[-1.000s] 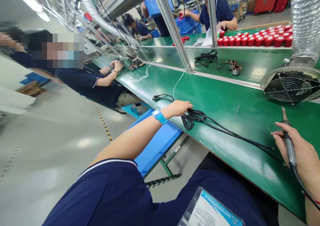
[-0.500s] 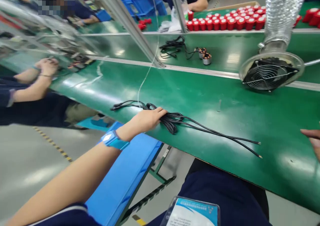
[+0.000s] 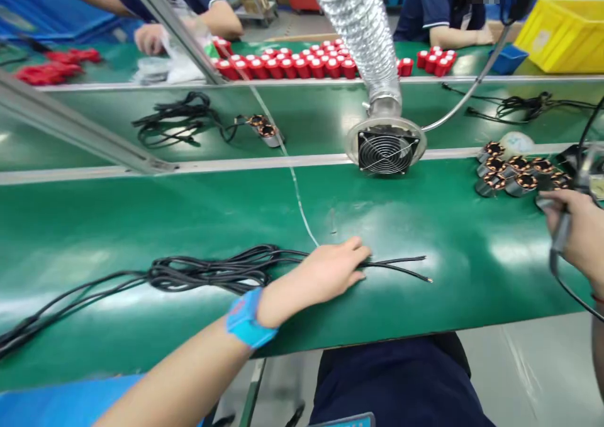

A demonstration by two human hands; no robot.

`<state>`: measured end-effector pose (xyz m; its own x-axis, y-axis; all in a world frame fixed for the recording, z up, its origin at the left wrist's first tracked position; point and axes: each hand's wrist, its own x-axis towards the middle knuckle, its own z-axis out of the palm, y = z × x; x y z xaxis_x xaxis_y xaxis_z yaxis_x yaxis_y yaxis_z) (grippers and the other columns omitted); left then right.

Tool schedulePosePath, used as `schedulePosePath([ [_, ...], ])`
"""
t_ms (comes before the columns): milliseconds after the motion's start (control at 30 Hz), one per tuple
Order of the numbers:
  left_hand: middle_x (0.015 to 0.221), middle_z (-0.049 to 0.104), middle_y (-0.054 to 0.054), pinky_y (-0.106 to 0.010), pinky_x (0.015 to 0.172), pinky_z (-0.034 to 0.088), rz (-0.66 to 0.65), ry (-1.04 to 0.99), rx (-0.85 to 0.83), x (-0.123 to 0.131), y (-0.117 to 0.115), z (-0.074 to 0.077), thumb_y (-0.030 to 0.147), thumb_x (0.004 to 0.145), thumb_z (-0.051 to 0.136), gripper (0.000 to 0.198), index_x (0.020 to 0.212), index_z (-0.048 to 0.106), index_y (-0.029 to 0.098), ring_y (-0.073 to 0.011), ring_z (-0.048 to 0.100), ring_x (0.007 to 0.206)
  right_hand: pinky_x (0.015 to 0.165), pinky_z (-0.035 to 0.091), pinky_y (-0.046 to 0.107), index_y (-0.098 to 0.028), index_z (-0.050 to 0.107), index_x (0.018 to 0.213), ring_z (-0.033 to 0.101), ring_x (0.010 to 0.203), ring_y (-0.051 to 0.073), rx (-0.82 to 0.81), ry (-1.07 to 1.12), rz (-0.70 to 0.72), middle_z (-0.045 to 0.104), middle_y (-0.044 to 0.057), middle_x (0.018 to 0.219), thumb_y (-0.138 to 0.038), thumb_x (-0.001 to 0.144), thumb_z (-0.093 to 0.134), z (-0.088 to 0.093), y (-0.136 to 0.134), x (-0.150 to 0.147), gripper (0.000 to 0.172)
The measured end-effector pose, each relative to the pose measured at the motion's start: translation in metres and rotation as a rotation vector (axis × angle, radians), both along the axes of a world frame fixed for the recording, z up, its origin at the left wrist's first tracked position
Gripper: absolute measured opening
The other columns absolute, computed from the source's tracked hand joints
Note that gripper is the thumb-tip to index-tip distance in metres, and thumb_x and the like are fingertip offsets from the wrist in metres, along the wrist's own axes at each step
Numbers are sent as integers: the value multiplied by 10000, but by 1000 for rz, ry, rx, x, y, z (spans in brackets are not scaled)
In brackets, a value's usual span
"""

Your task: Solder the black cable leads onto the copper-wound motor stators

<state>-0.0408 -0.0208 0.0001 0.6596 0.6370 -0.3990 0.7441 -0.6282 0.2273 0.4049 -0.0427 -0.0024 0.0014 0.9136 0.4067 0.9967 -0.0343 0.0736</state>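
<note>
My left hand [image 3: 336, 267], wearing a blue wrist strap [image 3: 251, 319], is closed over a pair of black cables [image 3: 212, 270] near their stripped ends. Two cut ends stick out to the right of my fingers, copper showing on one. The looped bundle lies behind the wrist on the green bench. At the right edge, my right hand [image 3: 573, 229] grips a soldering iron [image 3: 560, 233] with a grey handle and black cord. Its fingertips are beside a cluster of motor stators [image 3: 519, 178] with copper windings.
A round fume fan [image 3: 385, 152] on a silver duct hangs over the bench. Behind it, a shelf holds more black cables [image 3: 177, 119], two stators [image 3: 267, 131] and rows of red cups [image 3: 292, 67]. A yellow bin [image 3: 561, 34] stands back right. Co-workers sit opposite.
My view has swung right. My left hand has moved from the cable bundle to near the cut ends. My right hand has reached the stators and taken hold of the soldering iron.
</note>
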Motion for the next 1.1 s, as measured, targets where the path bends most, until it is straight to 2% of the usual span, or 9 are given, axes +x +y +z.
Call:
schedulePosePath([
  [33, 1172, 603, -100, -307, 719, 489, -46, -23, 3, 12, 1, -7, 300, 909, 483, 299, 1172, 557, 179, -209, 658, 838, 664, 414, 345, -134, 597, 1180, 631, 794, 233, -45, -39, 106, 685, 187, 1005, -269, 894, 486, -2, 10, -3, 335],
  [133, 1039, 657, -62, -281, 722, 456, -93, -127, -86, 28, 6, -20, 262, 910, 465, 175, 1002, 594, 188, -198, 641, 854, 725, 401, 344, -119, 615, 1164, 608, 879, 236, -121, -64, 229, 681, 176, 997, -208, 915, 449, -16, 44, -10, 312],
  [300, 913, 657, -31, -250, 724, 418, 25, -272, -294, 24, 20, -21, 228, 864, 493, 138, 906, 619, 192, -159, 594, 816, 759, 382, 348, -153, 627, 1140, 585, 938, 238, -121, -37, 313, 673, 145, 939, -169, 934, 420, -30, 78, -19, 293],
  [433, 897, 615, -38, -252, 739, 407, 268, -490, -327, 30, 35, -32, 264, 833, 530, 186, 944, 634, 158, -142, 538, 794, 774, 406, 373, -142, 623, 1106, 593, 893, 257, -115, -5, 367, 670, 136, 917, -241, 932, 472, -33, 76, -43, 250],
  [567, 663, 488, 15, -205, 557, 318, 649, -773, -598, 47, 50, -42, 279, 833, 492, 195, 774, 606, 132, -80, 403, 579, 789, 448, 380, -193, 610, 1107, 603, 887, 244, -157, 92, 519, 681, 94, 1039, -213, 881, 544, -40, 51, -94, 236],
  [633, 611, 379, 51, -196, 486, 234, 742, -821, -650, 53, 53, -41, 322, 850, 458, 226, 787, 572, 138, -59, 290, 496, 800, 458, 384, -208, 610, 1111, 602, 872, 232, -190, 186, 613, 683, 86, 1030, -207, 889, 526, -43, 35, -125, 237],
  [800, 596, 346, 67, -194, 466, 175, 700, -906, -736, 55, 46, -29, 449, 813, 549, 319, 739, 539, 139, -45, 235, 490, 788, 471, 369, -232, 591, 1142, 591, 847, 212, -304, 277, 790, 668, 68, 925, -223, 939, 458, -38, 6, -176, 244],
  [1000, 673, 507, 30, -215, 574, 300, 568, -802, -691, 39, 41, -21, 411, 867, 510, 314, 798, 618, 124, -66, 371, 587, 942, 479, 472, -221, 448, 1255, 533, 1188, 279, -254, 463, 778, 553, 117, 1347, -209, 876, 553, -45, 3, -184, 394],
  [1100, 753, 584, 5, -228, 688, 359, 500, -792, -677, 33, 42, -19, 369, 857, 542, 269, 808, 641, 124, -94, 472, 714, 937, 504, 480, -230, 402, 1298, 570, 1164, 274, -289, 583, 757, 545, 120, 1359, -218, 863, 564, -54, 5, -184, 464],
])
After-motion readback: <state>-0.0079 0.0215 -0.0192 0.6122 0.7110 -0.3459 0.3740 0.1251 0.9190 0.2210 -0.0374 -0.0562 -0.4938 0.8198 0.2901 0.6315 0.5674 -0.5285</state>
